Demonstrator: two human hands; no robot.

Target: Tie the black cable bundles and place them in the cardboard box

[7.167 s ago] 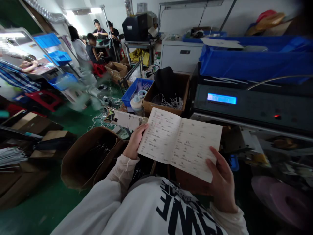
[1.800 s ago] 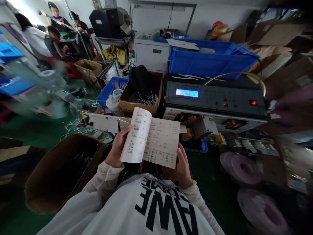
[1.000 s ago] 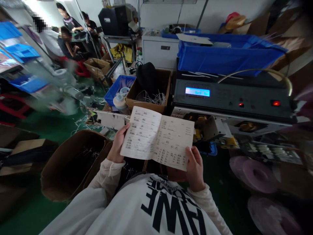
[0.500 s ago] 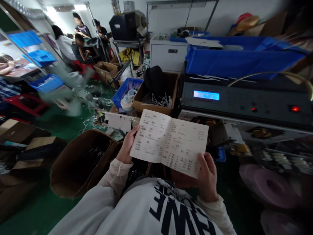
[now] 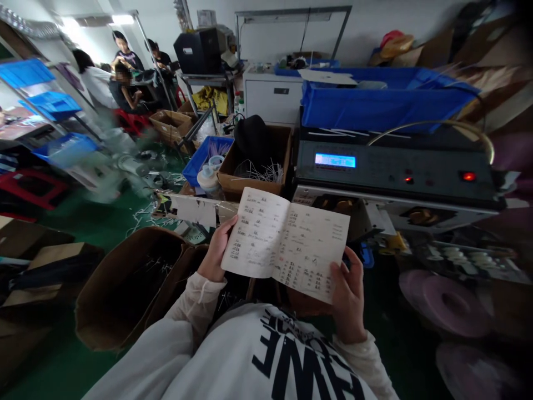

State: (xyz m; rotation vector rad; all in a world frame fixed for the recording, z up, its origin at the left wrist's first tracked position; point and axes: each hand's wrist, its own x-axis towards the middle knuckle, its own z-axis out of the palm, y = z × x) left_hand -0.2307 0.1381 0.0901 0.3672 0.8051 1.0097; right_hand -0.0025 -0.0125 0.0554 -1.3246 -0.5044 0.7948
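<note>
An open notebook [image 5: 287, 244] with handwritten lines on both pages is held in front of my body. My left hand [image 5: 219, 250] grips its left edge, thumb on the page and fingers behind. On the opposite side my right hand [image 5: 348, 294] pinches the lower right corner, the thumb lying over the writing. The writing is too small to read. Beyond the notebook stands a cardboard box [image 5: 255, 180] with white wire pieces and a black item inside. To its right sits a machine with a lit blue display [image 5: 335, 160] and red lights.
A blue bin [image 5: 345, 108] rests on top of the machine. Brown open containers [image 5: 112, 300] stand low at my left. Pink reels [image 5: 453, 303] are at the lower right. A blurred fan [image 5: 129, 165] stands left, with several seated people [image 5: 125, 91] farther back. Scraps litter the green floor.
The view has shifted slightly, so the machine and background sit farther left in the picture. Both hands keep their hold on the notebook, and the same pages stay open.
</note>
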